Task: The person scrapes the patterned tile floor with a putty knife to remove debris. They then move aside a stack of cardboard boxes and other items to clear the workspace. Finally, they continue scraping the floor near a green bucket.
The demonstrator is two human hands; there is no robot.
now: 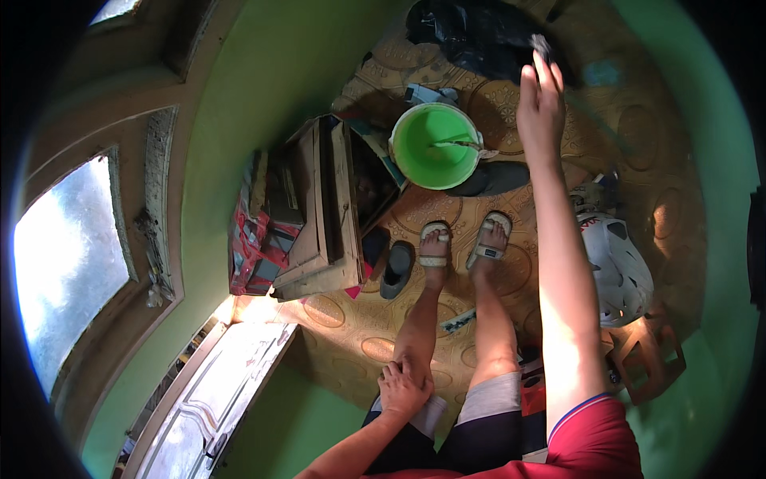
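Note:
My right hand [541, 114] is stretched far out in front, fingers long and nearly straight. A small grey crumpled-looking thing [540, 45] shows at its fingertips, blurred; I cannot tell whether it is held or loose. Just beyond and to the left of these fingers lies a black plastic bag [473, 36]. My left hand [404, 386] rests on my left knee, its fingers spread and nothing in them. Between the bag and my sandalled feet stands a pale bucket [435, 146], bright green inside, with a stick-like tool [458, 143] across its right side.
On the left, worn wooden boards or drawers [323, 209] are stacked beside a green wall [239, 108]. Dark shoes [397, 269] lie near my feet. To the right sit a white vented helmet [619, 269] and an orange-brown plastic stool or crate [649, 359]. A wooden panel [203, 407] leans lower left.

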